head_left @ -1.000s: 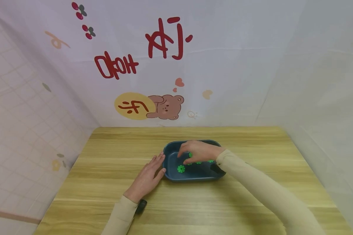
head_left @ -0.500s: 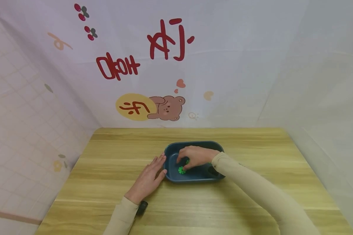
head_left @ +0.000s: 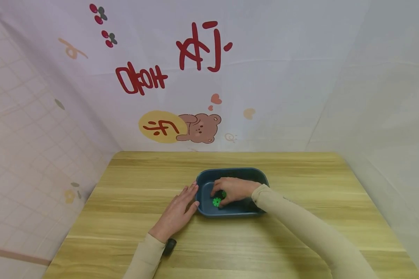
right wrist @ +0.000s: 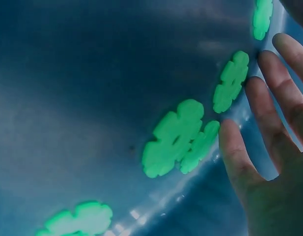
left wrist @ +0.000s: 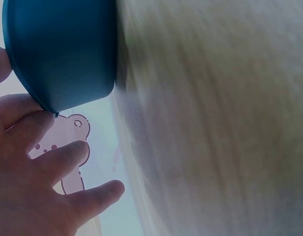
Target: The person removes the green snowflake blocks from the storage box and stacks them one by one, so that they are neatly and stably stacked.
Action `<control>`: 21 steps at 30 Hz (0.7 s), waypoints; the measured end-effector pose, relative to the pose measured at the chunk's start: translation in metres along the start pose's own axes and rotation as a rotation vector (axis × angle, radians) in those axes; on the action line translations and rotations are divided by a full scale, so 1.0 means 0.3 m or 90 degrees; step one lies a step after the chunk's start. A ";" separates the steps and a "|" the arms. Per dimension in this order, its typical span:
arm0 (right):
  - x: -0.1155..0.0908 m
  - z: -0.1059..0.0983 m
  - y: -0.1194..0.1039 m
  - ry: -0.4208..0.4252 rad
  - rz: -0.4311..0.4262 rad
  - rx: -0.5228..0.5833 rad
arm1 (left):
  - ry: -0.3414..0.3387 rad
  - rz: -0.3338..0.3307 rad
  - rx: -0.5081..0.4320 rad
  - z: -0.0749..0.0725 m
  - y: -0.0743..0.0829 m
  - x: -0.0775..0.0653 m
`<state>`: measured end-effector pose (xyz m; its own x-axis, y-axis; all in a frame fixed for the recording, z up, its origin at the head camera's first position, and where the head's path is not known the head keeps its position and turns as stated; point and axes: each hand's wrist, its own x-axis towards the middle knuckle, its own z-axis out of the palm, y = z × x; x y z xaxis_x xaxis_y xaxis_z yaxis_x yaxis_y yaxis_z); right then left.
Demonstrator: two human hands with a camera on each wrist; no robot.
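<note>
A dark blue rectangular basin [head_left: 206, 212] with rounded corners stands on the table. Several flat green flower-shaped plastic discs [right wrist: 175, 137] lie on its floor; one disc [head_left: 216, 202] shows beside the right thumb. My right hand [head_left: 235, 188] reaches down into the basin, thumb and fingers apart. In the right wrist view its fingertips [right wrist: 232, 132] are spread right at the edges of the discs, with none gripped there. My left hand [head_left: 176, 213] rests its straight fingers against the basin's left end, at the rim. The right hand and forearm hide part of the basin.
The wooden table [head_left: 153, 166] extends on all sides of the basin. White printed cloth [head_left: 283, 85] rises behind the table and at both sides. A black band [head_left: 169, 247] sits at the left wrist.
My right hand has lowered slightly into the basin, its thumb coming down beside the nearest disc. The left hand stays at the basin's end. The head view has shifted slightly.
</note>
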<state>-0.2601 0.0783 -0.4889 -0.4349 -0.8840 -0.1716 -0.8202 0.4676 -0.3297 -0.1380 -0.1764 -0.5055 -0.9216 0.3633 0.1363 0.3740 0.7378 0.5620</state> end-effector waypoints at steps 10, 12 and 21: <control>-0.008 0.010 0.004 0.013 -0.022 -0.011 | 0.002 0.002 -0.003 0.001 0.002 0.000; -0.010 0.010 0.002 0.016 -0.027 -0.011 | -0.003 -0.003 -0.006 0.000 0.003 0.001; -0.010 0.012 0.001 0.028 -0.052 -0.015 | 0.006 0.005 -0.004 0.001 0.004 -0.001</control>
<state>-0.2576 0.0811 -0.4918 -0.3817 -0.9185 -0.1035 -0.8618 0.3941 -0.3192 -0.1373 -0.1754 -0.5052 -0.9196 0.3634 0.1491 0.3808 0.7317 0.5653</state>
